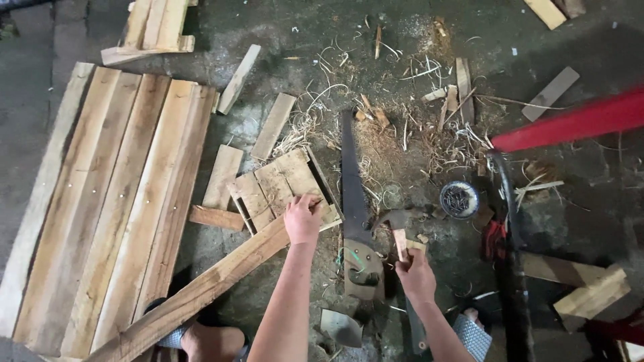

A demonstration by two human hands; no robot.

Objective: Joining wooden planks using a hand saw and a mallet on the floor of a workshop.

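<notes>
My left hand (303,218) rests with curled fingers on the end of a long wooden plank (201,288) where it meets a small panel of nailed boards (278,184). My right hand (414,271) grips the wooden handle of a hammer (397,224), its dark head pointing left just above the ground. A handsaw (353,194) with a dark blade lies on the ground between the two hands, handle toward me.
A wide panel of joined planks (100,201) lies at left. Offcuts and shavings (402,127) litter the concrete floor. A round tin of nails (459,199) sits right of the hammer. A red bar (570,124) crosses the upper right. My sandalled foot (201,338) stands on the plank.
</notes>
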